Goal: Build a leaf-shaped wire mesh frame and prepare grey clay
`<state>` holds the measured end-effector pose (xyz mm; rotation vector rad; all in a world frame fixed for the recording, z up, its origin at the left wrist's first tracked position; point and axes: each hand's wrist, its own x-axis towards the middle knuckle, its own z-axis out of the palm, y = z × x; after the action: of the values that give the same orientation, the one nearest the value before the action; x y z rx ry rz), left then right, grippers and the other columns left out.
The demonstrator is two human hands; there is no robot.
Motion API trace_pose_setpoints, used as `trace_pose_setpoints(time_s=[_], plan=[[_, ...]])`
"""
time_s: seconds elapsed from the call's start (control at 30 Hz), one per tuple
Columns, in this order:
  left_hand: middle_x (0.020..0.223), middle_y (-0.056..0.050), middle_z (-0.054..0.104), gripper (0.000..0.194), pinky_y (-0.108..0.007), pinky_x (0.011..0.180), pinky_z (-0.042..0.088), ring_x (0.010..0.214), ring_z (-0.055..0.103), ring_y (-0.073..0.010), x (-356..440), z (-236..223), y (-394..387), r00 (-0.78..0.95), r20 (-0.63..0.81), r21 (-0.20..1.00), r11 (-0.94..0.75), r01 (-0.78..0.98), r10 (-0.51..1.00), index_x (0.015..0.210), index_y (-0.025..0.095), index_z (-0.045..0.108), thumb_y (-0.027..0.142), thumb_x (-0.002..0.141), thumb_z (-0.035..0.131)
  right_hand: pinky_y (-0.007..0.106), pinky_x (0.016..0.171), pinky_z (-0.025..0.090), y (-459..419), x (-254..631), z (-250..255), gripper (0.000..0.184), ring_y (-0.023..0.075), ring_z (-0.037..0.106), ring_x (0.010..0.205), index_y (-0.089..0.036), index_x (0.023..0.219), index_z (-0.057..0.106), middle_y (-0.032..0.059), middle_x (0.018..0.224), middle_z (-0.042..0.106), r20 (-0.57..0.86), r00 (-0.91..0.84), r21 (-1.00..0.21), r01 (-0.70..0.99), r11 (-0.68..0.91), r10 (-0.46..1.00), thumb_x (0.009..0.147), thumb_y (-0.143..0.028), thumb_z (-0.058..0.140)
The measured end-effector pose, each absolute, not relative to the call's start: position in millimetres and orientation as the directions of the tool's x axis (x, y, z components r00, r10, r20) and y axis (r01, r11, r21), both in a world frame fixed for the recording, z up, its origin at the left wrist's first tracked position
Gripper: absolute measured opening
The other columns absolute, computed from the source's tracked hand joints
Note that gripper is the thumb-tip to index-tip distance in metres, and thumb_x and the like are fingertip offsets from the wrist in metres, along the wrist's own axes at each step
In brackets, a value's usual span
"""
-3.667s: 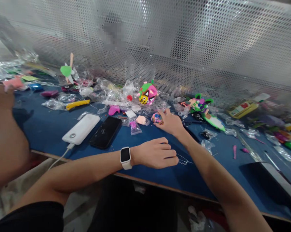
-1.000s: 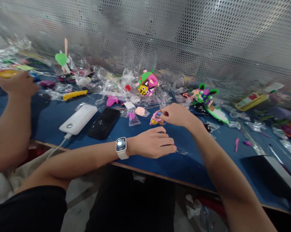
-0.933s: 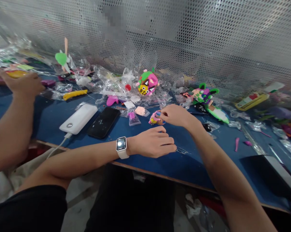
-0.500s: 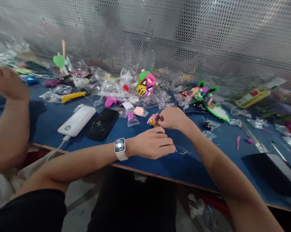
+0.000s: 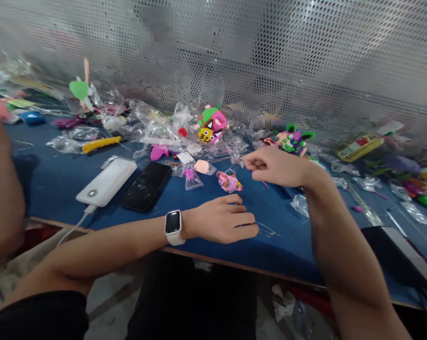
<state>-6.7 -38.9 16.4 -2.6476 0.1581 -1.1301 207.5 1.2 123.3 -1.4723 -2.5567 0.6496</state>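
Note:
My left hand (image 5: 224, 219), with a white-strapped watch (image 5: 173, 222) on its wrist, rests palm down near the table's front edge. Its fingers are loosely bent and apart, and they hold nothing I can see. Thin clear strands (image 5: 268, 230) lie just past its fingertips. Beyond that hand sits a small pink clay figure (image 5: 229, 182) with yellow and darker bits, touched by neither hand. My right hand (image 5: 279, 166) hovers to the right of the figure, fingers curled closed. Whatever is in them, if anything, is hidden. A thin pink strip (image 5: 265, 185) shows below it.
At left lie a white power bank (image 5: 107, 182) with its cable, a black phone (image 5: 147, 186) and a yellow cutter (image 5: 102, 144). Behind are a multicoloured clay ball (image 5: 212, 125), clear wrappers and a perforated metal panel (image 5: 227, 56). Another person's arm (image 5: 3, 189) reaches in at far left.
My right hand has left the pink clay figure and moved to the right, leaving the figure on the table. My left hand has stayed nearly still. The other person's arm has shifted left.

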Motion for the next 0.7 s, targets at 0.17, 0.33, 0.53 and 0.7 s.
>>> trace_pose_setpoints(time_s=[0.17,0.33,0.53,0.7], plan=[[0.082,0.004,0.072,0.019,-0.030,0.081,0.052,0.068,0.059,-0.0114,-6.6,15.9,-40.4,0.696,0.685,-0.298,-0.955,-0.005,-0.217,0.093,0.022,0.073,0.015,0.107,0.061,0.036,0.057,0.021,18.6,183.1,141.1,0.032,0.0111,0.027,0.058,-0.022,0.060,0.038,-0.0049,0.059,0.031,-0.287,-0.529,-0.400,0.823,0.402,0.799,0.082,-0.018,0.060],[0.082,0.004,0.072,0.018,-0.031,0.080,0.051,0.069,0.060,-0.0110,-6.0,12.1,-39.1,0.685,0.691,-0.310,-0.951,-0.008,-0.231,0.097,0.022,0.074,0.013,0.106,0.061,0.032,0.052,0.025,39.2,151.5,84.2,0.048,0.0100,0.030,0.051,-0.022,0.049,0.041,-0.0030,0.050,0.040,-0.581,-0.502,-0.478,0.848,0.231,0.641,0.089,-0.034,0.065],[0.087,0.003,0.075,0.020,-0.033,0.083,0.049,0.072,0.063,-0.0121,-4.9,7.9,-35.8,0.710,0.669,-0.303,-0.953,-0.008,-0.218,0.102,0.022,0.074,0.011,0.106,0.057,0.027,0.045,0.028,44.0,149.6,36.4,0.065,0.0079,0.030,0.043,-0.022,0.045,0.043,-0.0051,0.041,0.036,-0.613,-0.502,-0.554,0.823,0.120,0.611,0.093,-0.056,0.072],[0.085,0.002,0.073,0.020,-0.033,0.082,0.049,0.071,0.062,-0.0131,-5.1,10.7,-39.7,0.695,0.679,-0.301,-0.953,-0.032,-0.237,0.101,0.020,0.073,0.008,0.104,0.057,0.024,0.042,0.016,41.9,160.6,55.3,0.072,0.0040,0.016,0.041,-0.025,0.051,0.029,-0.0114,0.043,0.023,-0.686,-0.540,-0.651,0.755,-0.078,0.488,0.093,-0.061,0.075]])
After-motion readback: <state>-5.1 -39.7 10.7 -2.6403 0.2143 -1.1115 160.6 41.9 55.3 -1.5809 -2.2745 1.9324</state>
